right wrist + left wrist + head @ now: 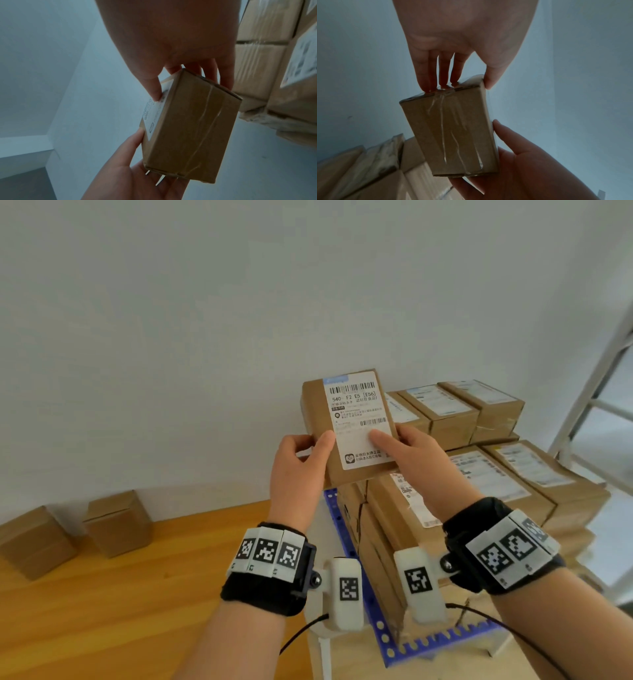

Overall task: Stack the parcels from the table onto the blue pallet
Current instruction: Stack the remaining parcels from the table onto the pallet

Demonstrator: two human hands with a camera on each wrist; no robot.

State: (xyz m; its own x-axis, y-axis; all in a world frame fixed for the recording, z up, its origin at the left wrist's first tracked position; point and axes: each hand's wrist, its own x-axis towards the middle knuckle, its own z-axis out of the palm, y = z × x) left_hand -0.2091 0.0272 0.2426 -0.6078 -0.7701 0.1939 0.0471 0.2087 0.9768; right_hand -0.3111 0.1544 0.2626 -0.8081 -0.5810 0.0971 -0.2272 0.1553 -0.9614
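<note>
A small brown cardboard parcel (pixel 346 422) with a white shipping label is held up in the air by both hands, above the edge of the stack. My left hand (pixel 301 460) grips its lower left edge, thumb on the label side, fingers behind. My right hand (pixel 407 453) grips the lower right edge, thumb pressed on the label. The left wrist view shows the parcel's taped underside (pixel 452 135) between both hands; the right wrist view shows the parcel (pixel 190 129) likewise. The blue pallet (pixel 376 621) below carries several stacked parcels (pixel 496 474).
Two plain cardboard boxes (pixel 116 522) stand on the wooden table (pixel 120 611) at the left, near the white wall. A white metal frame (pixel 592 392) leans at the far right. The pallet stack rises in tiers beside the wall.
</note>
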